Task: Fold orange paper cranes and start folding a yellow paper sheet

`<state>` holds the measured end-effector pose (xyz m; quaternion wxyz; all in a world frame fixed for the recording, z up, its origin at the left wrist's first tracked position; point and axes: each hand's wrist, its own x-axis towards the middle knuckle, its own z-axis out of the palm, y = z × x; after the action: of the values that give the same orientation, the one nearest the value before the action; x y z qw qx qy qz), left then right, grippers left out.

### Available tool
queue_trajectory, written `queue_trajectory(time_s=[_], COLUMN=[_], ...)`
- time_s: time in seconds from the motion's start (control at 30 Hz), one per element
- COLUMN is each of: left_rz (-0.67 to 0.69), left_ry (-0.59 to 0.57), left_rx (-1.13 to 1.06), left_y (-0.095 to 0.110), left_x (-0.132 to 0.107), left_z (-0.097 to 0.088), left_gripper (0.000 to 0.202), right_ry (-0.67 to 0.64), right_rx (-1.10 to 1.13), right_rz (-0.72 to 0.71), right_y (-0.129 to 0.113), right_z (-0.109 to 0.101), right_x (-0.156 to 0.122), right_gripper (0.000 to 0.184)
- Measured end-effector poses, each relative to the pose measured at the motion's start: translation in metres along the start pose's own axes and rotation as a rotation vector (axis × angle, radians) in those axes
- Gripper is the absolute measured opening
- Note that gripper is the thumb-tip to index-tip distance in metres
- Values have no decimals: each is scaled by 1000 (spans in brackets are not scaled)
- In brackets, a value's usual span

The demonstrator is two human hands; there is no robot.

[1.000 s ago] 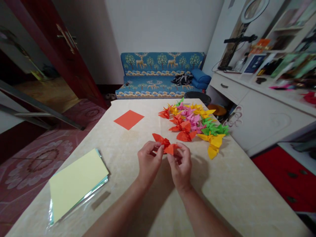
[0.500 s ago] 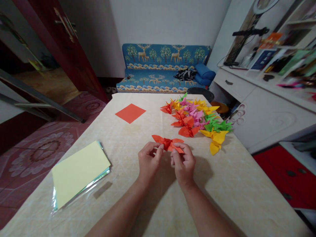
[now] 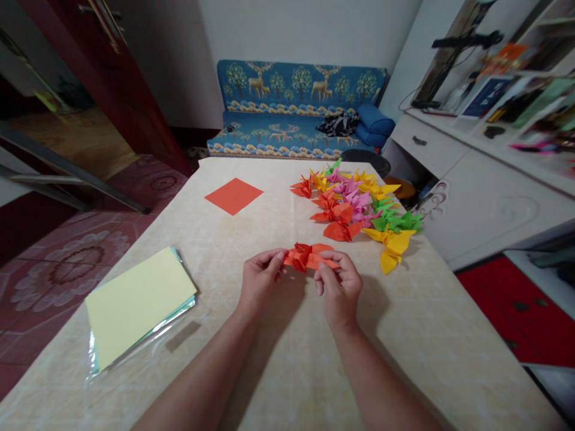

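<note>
My left hand (image 3: 259, 279) and my right hand (image 3: 339, 287) both pinch an orange folded paper figure (image 3: 308, 256) just above the beige table (image 3: 417, 335), one hand on each wing. The fingers of both hands are closed on the paper. Beyond it, at the far right of the table, lies a pile of folded paper figures (image 3: 359, 209) in orange, pink, yellow and green. A flat orange paper square (image 3: 233, 196) lies farther off to the left.
A stack of coloured paper sheets (image 3: 137, 305) in a clear wrapper, yellow on top, lies at the table's near left. A blue patterned sofa (image 3: 296, 111) stands behind the table. White cabinets (image 3: 485, 203) and cluttered shelves run along the right; a dark red door (image 3: 112, 78) is on the left.
My hands have drawn apart, spreading the orange figure's wings flatter and wider. The view has shifted slightly, so the table's things sit higher in the picture.
</note>
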<state>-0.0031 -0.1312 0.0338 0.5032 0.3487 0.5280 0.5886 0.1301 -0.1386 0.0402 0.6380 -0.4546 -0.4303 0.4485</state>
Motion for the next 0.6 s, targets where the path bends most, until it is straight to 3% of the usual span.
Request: queue_trajectory(time_s=[0.6], left_rz=[73], left_ry=[64], left_rx=[9], left_y=[2], left_x=[5], left_z=[-6], left_gripper=[28], right_ry=[37], right_rx=[63], right_rz=[-49], right_y=[1], right_z=[-7], right_x=[2], right_gripper=[6])
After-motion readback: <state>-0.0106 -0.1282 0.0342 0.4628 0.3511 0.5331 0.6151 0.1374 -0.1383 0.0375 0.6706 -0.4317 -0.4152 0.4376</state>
